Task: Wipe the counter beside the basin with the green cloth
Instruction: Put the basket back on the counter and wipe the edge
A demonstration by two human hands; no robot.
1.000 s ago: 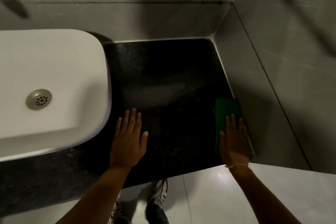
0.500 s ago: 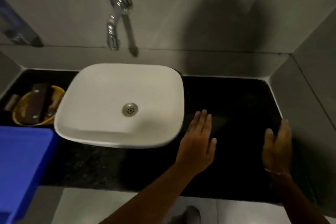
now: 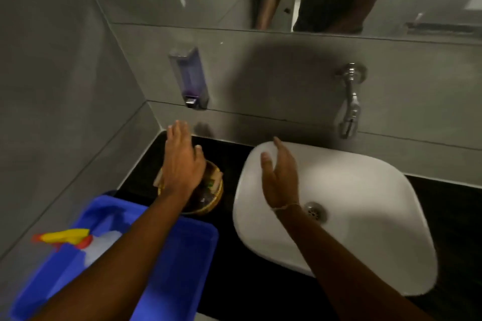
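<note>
Both hands, left hand (image 3: 182, 164) and right hand (image 3: 280, 177), were spread empty; no green cloth showed. Judged soft, light: pinch an edge.

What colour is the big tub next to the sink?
The tub is bright blue, seen clearly in the head view, at the lower left.

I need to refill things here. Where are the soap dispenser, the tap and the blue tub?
soap dispenser (image 3: 189, 78): head view, clear body.
tap (image 3: 351, 101): head view, chrome spout.
blue tub (image 3: 180, 255): head view, inner floor.
</note>
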